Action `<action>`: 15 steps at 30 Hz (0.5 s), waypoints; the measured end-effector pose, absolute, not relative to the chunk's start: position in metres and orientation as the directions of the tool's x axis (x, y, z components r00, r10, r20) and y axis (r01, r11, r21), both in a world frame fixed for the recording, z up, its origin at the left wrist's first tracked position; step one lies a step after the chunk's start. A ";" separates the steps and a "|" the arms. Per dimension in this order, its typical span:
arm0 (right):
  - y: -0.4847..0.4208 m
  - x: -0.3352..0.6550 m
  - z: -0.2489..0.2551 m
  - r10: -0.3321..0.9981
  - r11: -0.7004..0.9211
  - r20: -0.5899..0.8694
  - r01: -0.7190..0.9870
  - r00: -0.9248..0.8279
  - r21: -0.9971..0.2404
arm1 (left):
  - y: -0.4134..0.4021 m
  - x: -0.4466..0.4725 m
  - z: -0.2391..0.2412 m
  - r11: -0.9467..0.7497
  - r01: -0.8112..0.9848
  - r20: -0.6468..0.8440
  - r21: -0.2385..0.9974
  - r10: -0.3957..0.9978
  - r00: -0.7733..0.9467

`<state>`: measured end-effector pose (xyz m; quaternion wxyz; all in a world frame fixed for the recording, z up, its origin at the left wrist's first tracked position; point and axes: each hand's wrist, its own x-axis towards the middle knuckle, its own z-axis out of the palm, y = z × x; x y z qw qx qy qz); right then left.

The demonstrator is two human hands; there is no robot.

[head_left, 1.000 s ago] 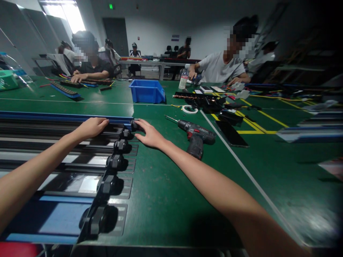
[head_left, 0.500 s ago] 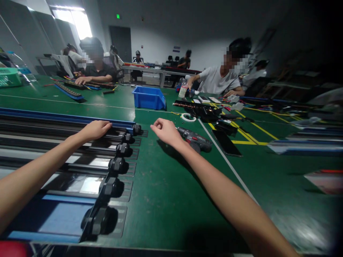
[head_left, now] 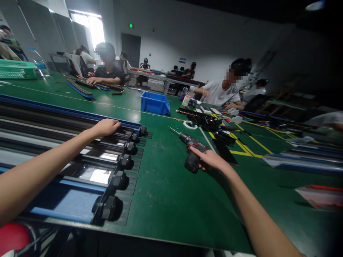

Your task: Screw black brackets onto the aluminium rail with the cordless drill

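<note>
My right hand (head_left: 210, 159) wraps its fingers round the handle of a grey and red cordless drill (head_left: 190, 147) that lies on the green table, its bit pointing away to the far left. My left hand (head_left: 106, 127) rests palm down, fingers curled, on the long black and blue rails (head_left: 61, 123) at the left. The rails end in a row of black round end caps (head_left: 124, 160) set on dark base plates. About a hand's width of green table separates the end caps from the drill.
A blue bin (head_left: 154, 103), a roll of white tape (head_left: 190, 125) and black parts (head_left: 211, 123) lie beyond the drill. Yellow lines (head_left: 248, 146) mark the table at right. Other people sit working at the far side. A green basket (head_left: 16, 69) stands at far left.
My right hand left the rail's end cap, swung right and closed on the drill's handle. My left hand stayed on the rails. The camera tilted and shifted.
</note>
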<state>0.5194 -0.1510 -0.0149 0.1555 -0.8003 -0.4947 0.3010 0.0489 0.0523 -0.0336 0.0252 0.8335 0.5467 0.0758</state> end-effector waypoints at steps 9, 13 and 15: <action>-0.152 0.511 -0.034 0.900 -0.425 -0.219 0.645 0.378 -0.635 | 0.052 0.050 -0.033 -0.396 0.910 0.106 0.124 0.917 0.385; -0.152 0.516 -0.042 0.883 -0.458 -0.183 0.707 0.433 -0.539 | 0.051 0.050 -0.033 -0.406 0.904 0.103 0.136 0.913 0.395; -0.152 0.519 -0.044 0.885 -0.449 -0.153 0.724 0.439 -0.523 | 0.051 0.049 -0.033 -0.415 0.900 0.101 0.135 0.909 0.404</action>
